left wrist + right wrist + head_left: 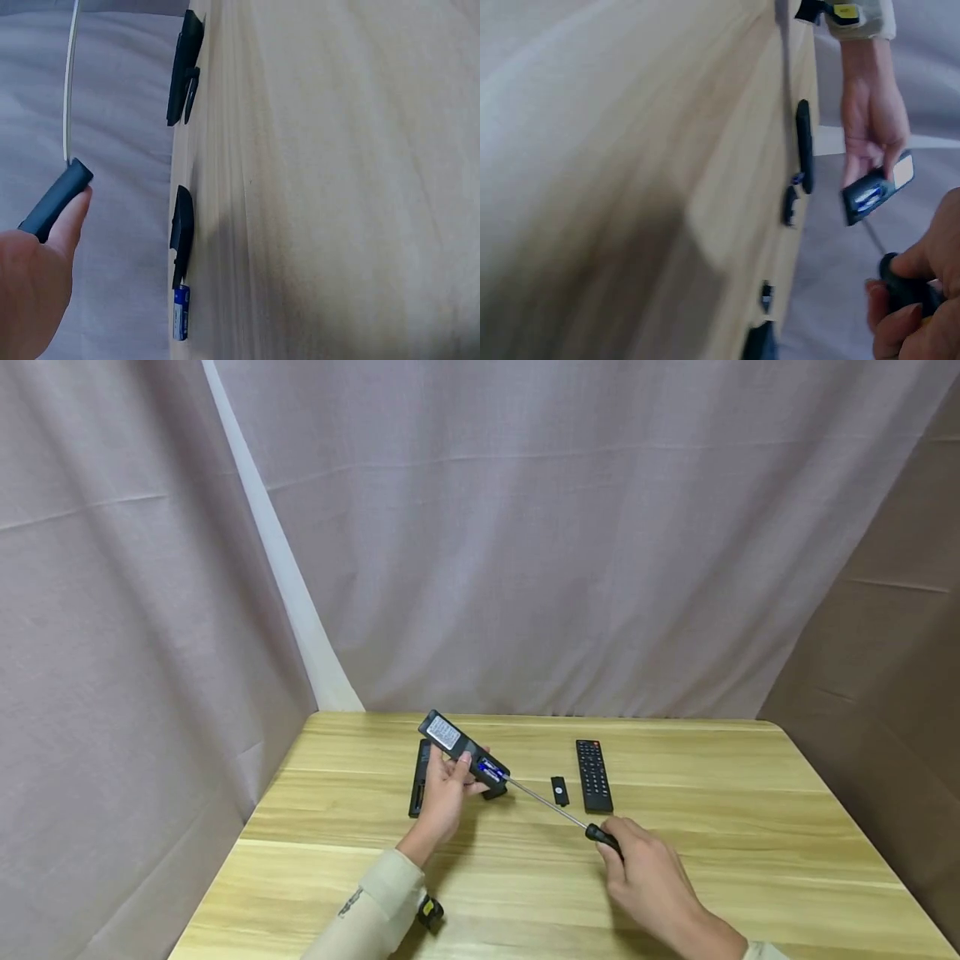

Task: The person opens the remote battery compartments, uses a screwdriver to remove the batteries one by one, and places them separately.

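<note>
My left hand (447, 793) grips a black remote control (468, 753), tilted above the table with its back toward me. Its battery compartment is uncovered and blue batteries (491, 769) lie inside. In my right hand (654, 881) is a screwdriver (546, 802) by its black handle. The long metal shaft reaches across to the remote, its tip right at the compartment's lower end. On the table below the held remote lies a black piece (790, 204), with a loose blue battery (181, 311) beside it. Most of that piece is hidden behind the remote in the head view.
A second remote (420, 781) lies behind my left hand. Farther right rests another remote (594, 777), buttons up, beside a small black cover (560, 791). The wooden table (720, 835) ends at grey curtains (540, 568). A black wrist device (430, 912) sits at my left sleeve.
</note>
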A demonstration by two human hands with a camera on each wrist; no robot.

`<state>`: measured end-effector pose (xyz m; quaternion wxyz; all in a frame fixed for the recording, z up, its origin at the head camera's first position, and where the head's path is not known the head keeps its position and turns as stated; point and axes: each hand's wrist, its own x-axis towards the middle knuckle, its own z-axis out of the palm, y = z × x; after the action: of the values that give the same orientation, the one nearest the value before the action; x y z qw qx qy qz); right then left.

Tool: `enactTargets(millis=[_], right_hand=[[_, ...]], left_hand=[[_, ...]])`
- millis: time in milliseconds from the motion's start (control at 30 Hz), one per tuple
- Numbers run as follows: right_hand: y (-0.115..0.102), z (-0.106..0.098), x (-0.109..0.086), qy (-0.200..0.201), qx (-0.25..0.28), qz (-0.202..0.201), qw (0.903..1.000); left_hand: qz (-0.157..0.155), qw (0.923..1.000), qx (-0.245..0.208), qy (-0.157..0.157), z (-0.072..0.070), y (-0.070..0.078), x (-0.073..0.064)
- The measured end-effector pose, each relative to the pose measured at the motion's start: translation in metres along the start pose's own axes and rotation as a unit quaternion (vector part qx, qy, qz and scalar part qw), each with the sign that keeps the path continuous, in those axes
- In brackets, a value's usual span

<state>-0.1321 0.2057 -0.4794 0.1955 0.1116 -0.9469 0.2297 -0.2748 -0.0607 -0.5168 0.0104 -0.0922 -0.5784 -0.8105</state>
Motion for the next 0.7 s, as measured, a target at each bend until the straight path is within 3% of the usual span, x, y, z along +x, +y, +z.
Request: enactTargets(millis=[233, 467, 700], right_hand=[[0.011, 0.013, -0.005, 0.012, 0.049, 0.023, 0.9985], [0.014, 0.02, -0.01, 0.01, 0.059, 0.037, 0.9975], [0.018, 0.026, -0.012, 0.009, 0.076, 0.053, 0.9956]], left_hand=[[-0.012, 0.9989, -0.045, 0.008, -0.003, 0.003, 0.003], [-0.012, 0.9993, -0.031, 0.015, -0.002, 0.004, 0.002], [-0.018, 0.9982, -0.056, 0.011, -0.002, 0.005, 0.004]])
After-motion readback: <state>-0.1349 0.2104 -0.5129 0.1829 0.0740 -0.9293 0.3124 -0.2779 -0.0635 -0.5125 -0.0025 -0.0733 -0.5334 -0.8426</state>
